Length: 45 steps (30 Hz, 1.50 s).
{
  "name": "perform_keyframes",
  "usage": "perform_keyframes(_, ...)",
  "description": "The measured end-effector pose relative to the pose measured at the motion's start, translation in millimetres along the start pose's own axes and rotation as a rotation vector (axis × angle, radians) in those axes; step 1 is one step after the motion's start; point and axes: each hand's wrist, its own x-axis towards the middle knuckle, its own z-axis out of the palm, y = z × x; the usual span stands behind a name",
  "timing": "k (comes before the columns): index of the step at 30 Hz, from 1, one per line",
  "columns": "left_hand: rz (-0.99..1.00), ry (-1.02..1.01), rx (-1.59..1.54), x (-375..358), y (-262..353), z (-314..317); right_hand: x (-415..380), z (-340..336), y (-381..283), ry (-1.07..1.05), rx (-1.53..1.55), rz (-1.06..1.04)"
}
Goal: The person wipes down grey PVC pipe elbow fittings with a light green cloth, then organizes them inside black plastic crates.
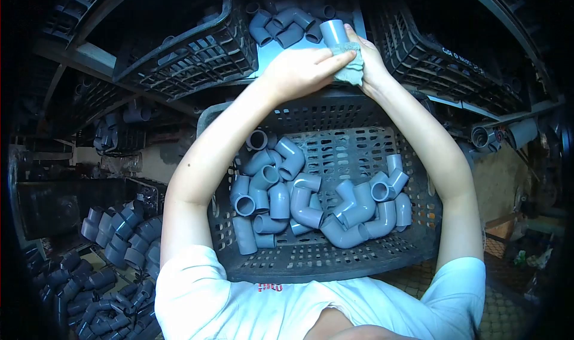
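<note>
A person in a white T-shirt [251,304] reaches both bare arms over a dark plastic crate [335,262] in a cramped storeroom. The right hand [368,62], just beyond the crate's far rim, is closed around a grey pipe fitting [333,32], whose open end points up and away from the crate. A pale green cloth [351,71] is bunched against the fitting's lower part, between the two hands. The left hand [302,71] lies across it from the side, fingers together and stretched flat, pressing on the cloth; whether its thumb grips underneath cannot be told.

Inside the crate, directly below the forearms, lies a loose heap of grey elbow fittings [311,202], piled against one another on the perforated floor, thickest toward the near wall.

Beyond the crate's far rim, past the hands, a smaller cluster of the same fittings [287,23] sits on a pale shelf surface. Two more dark crates stand tilted beyond the far rim, one to its left [185,53] and one to its right [430,47].

To the crate's left, lower down, more grey fittings [119,232] lie stacked in rows on shelving. To the crate's right, a few short pipe ends [502,133] rest on a shelf edge.
</note>
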Motion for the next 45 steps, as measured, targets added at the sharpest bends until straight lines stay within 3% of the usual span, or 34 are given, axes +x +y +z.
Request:
perform_keyframes(4, -0.241, 0.172, 0.056, 0.5, -21.0, -3.0, -7.4, 7.6, -5.0, -0.071, -0.027, 0.027)
perform_keyframes(7, -0.159, 0.146, 0.004, -0.6, -11.6, -1.5, -7.4, 7.8, -2.9, -0.016, 0.004, -0.001)
perform_keyframes(8, -0.073, 0.071, 0.005, -2.4, -2.6, -0.1, -0.5, 4.6, 2.0, 0.058, 0.063, 0.003)
perform_keyframes(9, 0.024, 0.0, -0.014, -2.9, 4.1, -1.5, 1.0, 1.7, 0.6, 0.002, 0.062, 0.013)
perform_keyframes(12, -0.051, 0.029, 0.019, 2.6, 4.5, -2.1, 0.3, 1.1, -3.2, -0.033, 0.036, 0.073)
perform_keyframes(15, -0.235, 0.162, 0.028, 1.8, -8.4, -1.3, -8.0, 14.1, -8.2, 0.091, -0.005, 0.059)
perform_keyframes(17, -0.219, 0.148, -0.002, -4.0, -6.9, -0.4, -12.7, 15.6, -8.4, 0.042, -0.011, -0.012)
perform_keyframes(21, -0.073, 0.029, -0.049, -3.8, 0.4, -4.0, -8.0, 7.9, -8.9, 0.012, 0.022, 0.055)
perform_keyframes(23, -0.023, 0.065, 0.14, -3.3, -8.5, -0.2, -9.9, 12.3, -7.5, 0.04, 0.038, 0.054)
perform_keyframes(27, -0.237, 0.192, 0.135, -2.3, -14.9, 3.4, -3.8, 11.9, -0.8, 0.056, 0.001, 0.01)
perform_keyframes(29, -0.082, 0.136, 0.071, -2.1, -8.8, 6.5, -1.7, 7.4, 1.8, 0.094, -0.003, -0.011)
perform_keyframes(30, -0.023, 0.098, 0.04, -3.6, -0.9, 6.3, -4.5, 3.0, -3.1, 0.002, 0.041, 0.021)
perform_keyframes(31, -0.012, 0.011, -0.001, -2.2, 5.1, 6.4, -4.5, 3.0, -4.9, 0.082, -0.064, 0.015)
perform_keyframes(33, 0.011, 0.038, 0.031, -0.3, -1.5, 1.6, -7.3, 6.3, -7.6, 0.093, -0.06, 0.02)
perform_keyframes(36, -0.232, 0.161, 0.062, 0.1, -16.0, -1.2, -4.2, 6.6, -2.8, 0.013, -0.021, -0.017)
perform_keyframes(39, -0.185, 0.184, -0.035, -4.9, -20.7, -1.4, -2.2, 6.9, 0.8, -0.006, -0.001, -0.046)
perform_keyframes(42, -0.027, -0.022, -0.01, -9.3, -6.2, 4.2, 0.0, 2.3, -2.5, -0.016, 0.028, 0.024)
perform_keyframes(45, -0.046, -0.028, 0.079, -5.0, -16.8, -1.2, -1.3, 1.7, 0.7, -0.021, 0.044, 0.017)
